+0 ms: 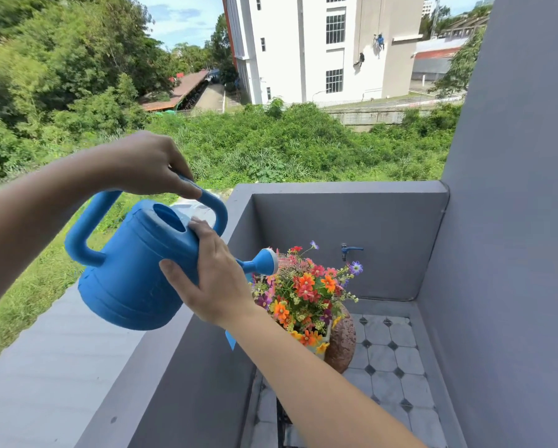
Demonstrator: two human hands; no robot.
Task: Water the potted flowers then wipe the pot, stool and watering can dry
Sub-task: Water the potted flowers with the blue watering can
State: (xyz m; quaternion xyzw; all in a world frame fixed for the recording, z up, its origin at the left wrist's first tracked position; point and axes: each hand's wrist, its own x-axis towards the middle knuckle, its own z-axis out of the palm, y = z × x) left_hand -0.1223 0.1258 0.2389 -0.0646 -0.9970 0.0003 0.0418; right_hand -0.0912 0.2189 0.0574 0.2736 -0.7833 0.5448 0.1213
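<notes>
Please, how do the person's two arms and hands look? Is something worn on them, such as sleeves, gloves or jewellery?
The left hand and the right hand are bare: no gloves, rings, watch or bracelet show. The left forearm and the right forearm are uncovered too, with no sleeve in view up to the picture's edge.

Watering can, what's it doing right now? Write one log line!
step: watering | left hand grips watering can handle | right hand steadies its body | spout over flowers | pot wet
</notes>
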